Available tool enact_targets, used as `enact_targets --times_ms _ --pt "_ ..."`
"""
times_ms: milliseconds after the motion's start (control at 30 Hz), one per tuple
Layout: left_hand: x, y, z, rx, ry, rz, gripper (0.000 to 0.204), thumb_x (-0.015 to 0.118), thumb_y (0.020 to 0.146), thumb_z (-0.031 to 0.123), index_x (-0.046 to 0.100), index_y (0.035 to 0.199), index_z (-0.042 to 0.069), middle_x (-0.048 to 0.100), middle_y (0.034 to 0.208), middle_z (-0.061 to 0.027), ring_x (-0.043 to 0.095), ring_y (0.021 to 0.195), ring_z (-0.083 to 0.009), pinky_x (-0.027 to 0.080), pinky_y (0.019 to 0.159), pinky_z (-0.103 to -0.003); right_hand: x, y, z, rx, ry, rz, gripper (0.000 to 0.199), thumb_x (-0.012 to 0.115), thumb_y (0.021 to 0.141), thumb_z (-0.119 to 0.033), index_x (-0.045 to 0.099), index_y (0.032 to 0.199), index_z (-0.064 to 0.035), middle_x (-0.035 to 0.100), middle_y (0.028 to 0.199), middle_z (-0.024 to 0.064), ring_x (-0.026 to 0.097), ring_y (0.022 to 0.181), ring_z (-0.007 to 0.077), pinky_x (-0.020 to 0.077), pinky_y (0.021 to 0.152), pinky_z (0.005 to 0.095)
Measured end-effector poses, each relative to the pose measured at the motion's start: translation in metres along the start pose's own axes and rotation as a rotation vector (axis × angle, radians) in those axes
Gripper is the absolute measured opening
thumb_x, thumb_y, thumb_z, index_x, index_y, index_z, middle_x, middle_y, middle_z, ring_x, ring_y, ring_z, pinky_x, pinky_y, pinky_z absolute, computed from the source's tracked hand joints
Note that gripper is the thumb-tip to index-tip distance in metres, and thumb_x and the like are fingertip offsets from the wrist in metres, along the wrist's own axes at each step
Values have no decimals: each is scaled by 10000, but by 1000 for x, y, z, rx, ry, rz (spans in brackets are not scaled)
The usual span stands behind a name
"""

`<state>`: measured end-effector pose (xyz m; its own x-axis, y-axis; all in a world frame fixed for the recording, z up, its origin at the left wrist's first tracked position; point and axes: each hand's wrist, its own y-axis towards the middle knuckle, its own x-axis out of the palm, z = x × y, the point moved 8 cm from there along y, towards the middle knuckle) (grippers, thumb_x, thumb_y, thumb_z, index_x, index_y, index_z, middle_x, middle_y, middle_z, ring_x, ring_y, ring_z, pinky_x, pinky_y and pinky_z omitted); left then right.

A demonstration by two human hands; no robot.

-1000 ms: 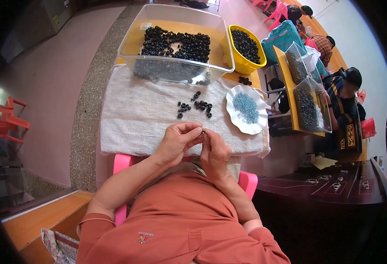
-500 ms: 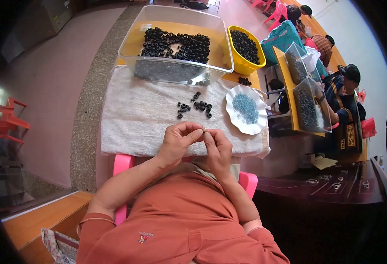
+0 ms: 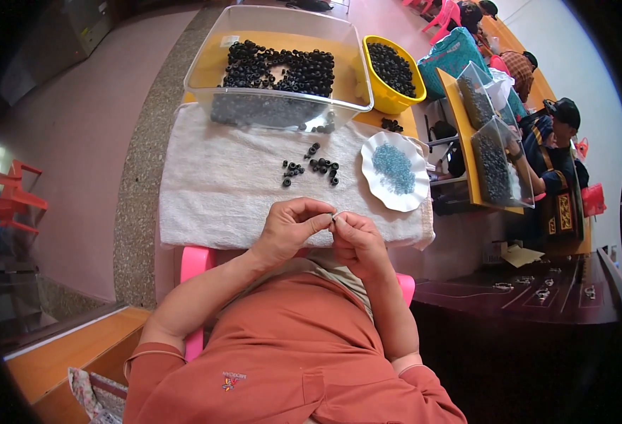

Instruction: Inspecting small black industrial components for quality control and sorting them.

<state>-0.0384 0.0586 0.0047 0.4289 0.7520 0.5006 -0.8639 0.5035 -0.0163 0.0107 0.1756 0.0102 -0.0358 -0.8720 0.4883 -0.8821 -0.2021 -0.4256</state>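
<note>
There it sits, a tiny dark piece [image 3: 334, 217] pinched between left hand [image 3: 292, 227] and right hand [image 3: 359, 244], fingertips together, black beads [image 3: 323, 166] just beyond!

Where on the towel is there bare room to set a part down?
Widest: the towel, left of the loose black pieces. Narrower: between those and the white dish. Crowded: far side, at the clear bin; near middle, where left hand and right hand meet.

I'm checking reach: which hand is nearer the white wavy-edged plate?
Right. The right hand is on the person's side of the white plate, slightly left of it; the left hand is also on that side, but farther left.
</note>
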Motion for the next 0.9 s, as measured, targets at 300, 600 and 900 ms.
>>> enact_targets --times_ms 300,600,900 --pt "-1 -3 2 21 58 40 153 665 904 45 677 1050 1 699 969 -46 629 857 -83 514 787 -234 3 -1 -14 -397 -434 197 213 570 989 -186 601 845 -32 451 598 -50 353 487 27 262 430 201" --pt "-14 3 1 36 -25 151 159 682 896 84 675 1019 -17 694 890 -40 626 796 -74 516 747 -228 39 -14 -57 -854 -1201 307 58 661 894 -71 652 911 -16 549 625 48 551 533 152 405 478 309" --pt "-11 3 -11 -118 -138 82 149 682 901 108 674 1011 8 689 912 -45 657 810 -109 552 739 -245 55 -30 -73 -862 -1647 293 83 712 827 -140 695 907 -131 566 668 48 585 549 255 434 491 371"
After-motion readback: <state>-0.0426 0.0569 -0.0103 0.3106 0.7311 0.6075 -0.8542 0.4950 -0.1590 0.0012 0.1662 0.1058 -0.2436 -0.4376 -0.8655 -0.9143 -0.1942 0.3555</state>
